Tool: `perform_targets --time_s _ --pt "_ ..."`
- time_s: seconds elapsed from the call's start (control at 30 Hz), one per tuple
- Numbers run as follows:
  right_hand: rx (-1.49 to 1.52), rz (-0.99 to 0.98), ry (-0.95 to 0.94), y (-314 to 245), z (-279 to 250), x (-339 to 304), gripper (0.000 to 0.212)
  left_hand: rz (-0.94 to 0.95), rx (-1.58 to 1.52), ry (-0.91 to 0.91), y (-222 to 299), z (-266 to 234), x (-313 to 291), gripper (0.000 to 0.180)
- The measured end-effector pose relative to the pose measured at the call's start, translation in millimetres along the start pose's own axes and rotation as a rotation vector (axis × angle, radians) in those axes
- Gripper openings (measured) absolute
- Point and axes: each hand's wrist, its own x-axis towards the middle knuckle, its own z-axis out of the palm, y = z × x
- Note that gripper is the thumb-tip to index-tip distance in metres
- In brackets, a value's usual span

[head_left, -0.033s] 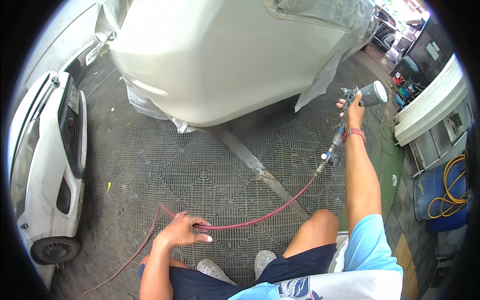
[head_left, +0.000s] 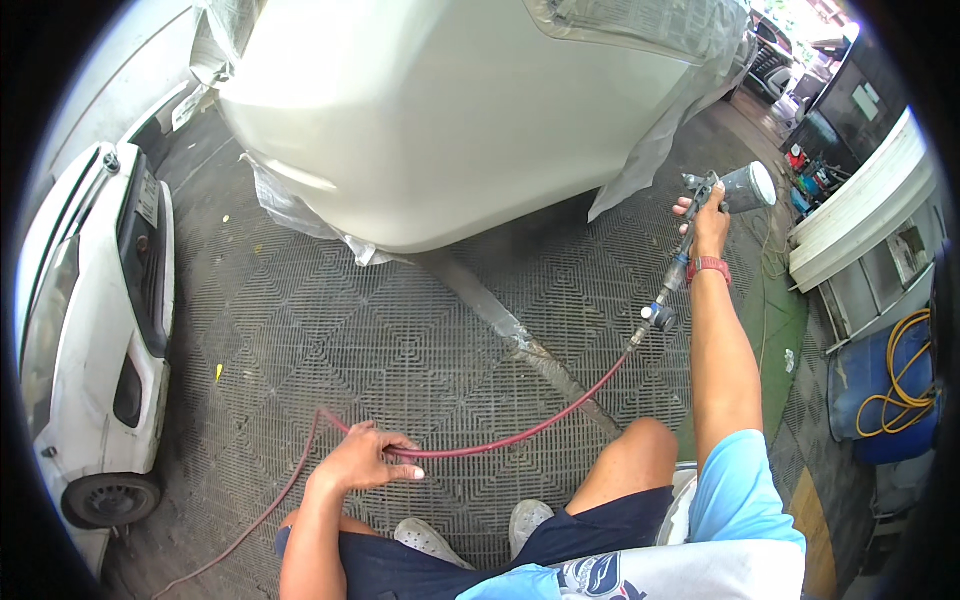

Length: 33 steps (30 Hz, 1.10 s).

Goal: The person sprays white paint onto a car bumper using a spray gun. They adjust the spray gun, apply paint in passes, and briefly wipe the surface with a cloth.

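My right hand [head_left: 711,222], arm stretched forward, is wrapped round the handle of a spray gun [head_left: 702,205] with a dark cup and a white lid [head_left: 762,184]. Its nozzle points left toward the pale car body panel [head_left: 430,120]. Below the handle hang metal fittings and a small round gauge [head_left: 658,317]. From there a red air hose [head_left: 540,432] curves down to my left hand [head_left: 368,458], which holds it loosely over my lap, thumb spread. Past that hand the hose bends and trails to the floor at lower left.
Masking film [head_left: 645,165] hangs along the panel's lower edges. A white car bumper and front section [head_left: 100,330] stands on the left. At right are a white panel [head_left: 860,215], a blue barrel [head_left: 870,400] and a coiled yellow hose [head_left: 905,375]. Grid matting [head_left: 400,340] covers the floor.
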Motion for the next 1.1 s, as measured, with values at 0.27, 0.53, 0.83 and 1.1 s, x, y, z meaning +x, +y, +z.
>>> perform_targets --time_s 0.27,0.53,0.83,1.1 --pt "0.065 0.023 -0.296 -27.0 10.4 -105.7 0.068 -0.060 0.087 0.012 -15.4 -21.3 20.1 0.044" --pt "0.155 -0.001 -0.697 -50.9 24.2 -231.1 0.060 -0.157 0.132 -0.139 -24.1 -21.4 28.1 0.057" --pt "0.253 0.041 -1.071 -89.4 41.1 -277.9 0.068 -0.203 0.072 -0.295 -17.1 -16.4 33.4 0.062" --pt "0.220 -0.003 -0.831 -86.3 26.8 -207.2 0.069 -0.080 -0.108 -0.283 -7.3 -15.2 28.7 0.055"
